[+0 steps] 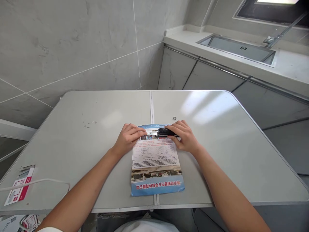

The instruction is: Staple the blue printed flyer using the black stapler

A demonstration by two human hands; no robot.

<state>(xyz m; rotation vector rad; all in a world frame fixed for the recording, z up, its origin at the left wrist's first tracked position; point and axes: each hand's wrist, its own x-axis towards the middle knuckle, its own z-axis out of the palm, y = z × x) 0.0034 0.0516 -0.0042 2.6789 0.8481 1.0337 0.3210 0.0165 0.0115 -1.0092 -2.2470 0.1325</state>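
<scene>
A black stapler (166, 131) lies crosswise over a printed leaflet (156, 190) on the table. My right hand (184, 135) is closed around its right end, thumb below and fingers above. A narrow pale metal part sticks out from the stapler's left side. The fingertips of my left hand (130, 137) pinch at the left end of that part, over the leaflet's upper edge; the exact grip is partly hidden. Just beyond my right hand, a small strip of staples (174, 118) rests on the tabletop.
The pale folding table (116, 106) has a seam down its middle. At the left edge lie a red and white card package (20, 187) and a white cable (45, 180). Behind on the right stands a counter with a sink (238, 48) and a tap (271, 40).
</scene>
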